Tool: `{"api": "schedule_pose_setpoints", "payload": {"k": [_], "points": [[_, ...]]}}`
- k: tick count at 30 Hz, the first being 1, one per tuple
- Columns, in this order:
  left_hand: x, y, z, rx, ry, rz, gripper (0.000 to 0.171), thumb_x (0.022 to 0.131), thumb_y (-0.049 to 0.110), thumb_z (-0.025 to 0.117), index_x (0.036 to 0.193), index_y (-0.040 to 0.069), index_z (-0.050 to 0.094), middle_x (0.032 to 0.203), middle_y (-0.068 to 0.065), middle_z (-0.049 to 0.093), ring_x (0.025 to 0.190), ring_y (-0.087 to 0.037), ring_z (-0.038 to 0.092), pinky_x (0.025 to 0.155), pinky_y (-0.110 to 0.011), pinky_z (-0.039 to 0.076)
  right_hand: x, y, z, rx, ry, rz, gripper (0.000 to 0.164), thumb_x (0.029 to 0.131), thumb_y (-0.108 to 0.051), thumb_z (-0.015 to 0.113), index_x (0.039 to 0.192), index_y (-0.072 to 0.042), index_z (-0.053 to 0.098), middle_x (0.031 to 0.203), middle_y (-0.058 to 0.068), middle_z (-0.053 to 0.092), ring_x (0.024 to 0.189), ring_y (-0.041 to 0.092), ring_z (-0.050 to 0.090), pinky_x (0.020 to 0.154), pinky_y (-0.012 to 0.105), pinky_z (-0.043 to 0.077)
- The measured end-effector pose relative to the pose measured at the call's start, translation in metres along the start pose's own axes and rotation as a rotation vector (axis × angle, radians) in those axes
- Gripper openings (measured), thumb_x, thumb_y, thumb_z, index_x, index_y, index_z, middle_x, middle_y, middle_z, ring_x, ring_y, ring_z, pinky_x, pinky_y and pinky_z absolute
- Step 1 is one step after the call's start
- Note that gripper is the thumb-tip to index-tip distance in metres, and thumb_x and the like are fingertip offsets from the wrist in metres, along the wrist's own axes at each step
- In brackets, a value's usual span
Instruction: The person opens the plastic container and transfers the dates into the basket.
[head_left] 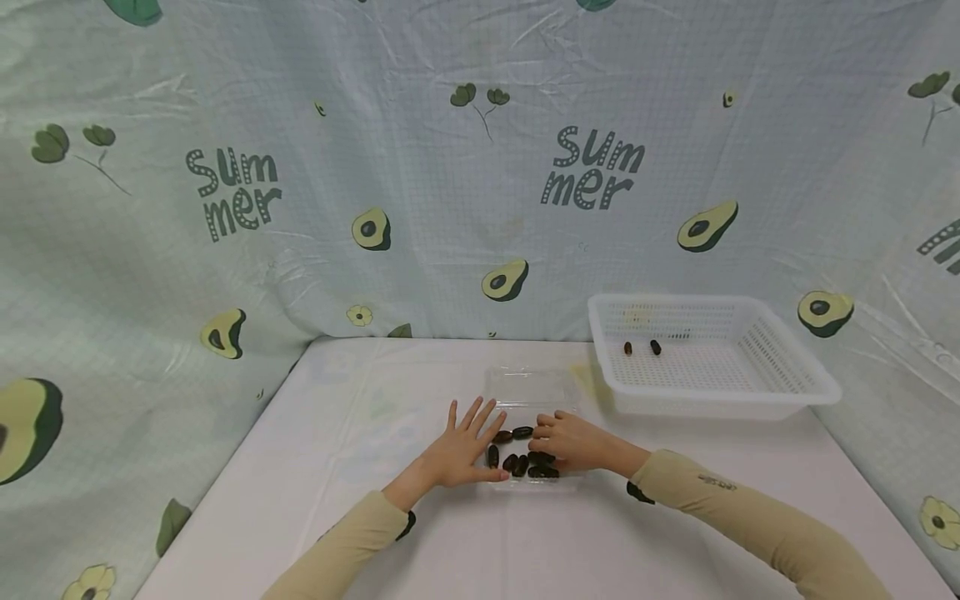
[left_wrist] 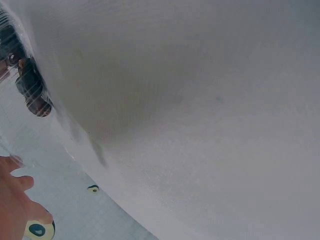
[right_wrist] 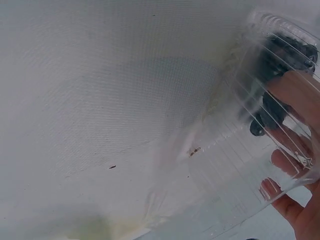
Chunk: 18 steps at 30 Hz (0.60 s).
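Observation:
A clear plastic box (head_left: 536,485) stands on the table with its lid (head_left: 531,385) folded open behind it. Several dark brown dates (head_left: 521,465) lie inside. My left hand (head_left: 461,454) spreads its straight fingers along the box's left side, thumb at the front edge. Over on the right, my right hand (head_left: 570,440) reaches into the box with bent fingers and pinches a date (right_wrist: 274,112), partly hidden by the fingers. The right wrist view shows that hand through the clear ribbed plastic. In the left wrist view, dates (left_wrist: 30,82) show through the box wall.
A white slotted basket (head_left: 720,404) sits at the back right, holding two dates (head_left: 656,347). Both rest on the white-covered table (head_left: 360,417). Behind it hangs a pale curtain (head_left: 420,167) printed with avocados.

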<state>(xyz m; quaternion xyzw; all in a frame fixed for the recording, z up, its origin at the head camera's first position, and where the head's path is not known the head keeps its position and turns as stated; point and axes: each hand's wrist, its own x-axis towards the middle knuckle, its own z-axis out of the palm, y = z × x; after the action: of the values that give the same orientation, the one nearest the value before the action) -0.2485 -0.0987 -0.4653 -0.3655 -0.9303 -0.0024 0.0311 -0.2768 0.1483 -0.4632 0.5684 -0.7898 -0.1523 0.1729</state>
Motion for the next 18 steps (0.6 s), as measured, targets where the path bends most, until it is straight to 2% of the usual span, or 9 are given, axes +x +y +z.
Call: {"api": "schedule_pose_setpoints", "payload": {"k": [13, 18], "points": [[0.001, 0.0, 0.0, 0.015, -0.006, -0.004, 0.09, 0.08, 0.073, 0.027, 0.145, 0.012, 0.013, 0.15, -0.016, 0.01, 0.138, -0.036, 0.009, 0.101, -0.065, 0.012, -0.013, 0.006, -0.016, -0.018, 0.07, 0.025, 0.036, 0.066, -0.035, 0.075, 0.096, -0.024, 0.058, 0.09, -0.01, 0.057, 0.082, 0.009, 0.046, 0.06, 0.022, 0.037], [0.001, 0.0, 0.0, 0.023, -0.015, -0.007, 0.091, 0.08, 0.074, 0.025, 0.145, 0.012, 0.012, 0.15, -0.016, 0.009, 0.138, -0.036, 0.008, 0.101, -0.065, 0.012, -0.02, 0.01, -0.025, -0.001, 0.092, 0.054, 0.035, 0.068, -0.033, 0.074, 0.097, -0.023, 0.057, 0.093, -0.009, 0.058, 0.085, 0.01, 0.046, 0.063, 0.024, 0.037]]}}
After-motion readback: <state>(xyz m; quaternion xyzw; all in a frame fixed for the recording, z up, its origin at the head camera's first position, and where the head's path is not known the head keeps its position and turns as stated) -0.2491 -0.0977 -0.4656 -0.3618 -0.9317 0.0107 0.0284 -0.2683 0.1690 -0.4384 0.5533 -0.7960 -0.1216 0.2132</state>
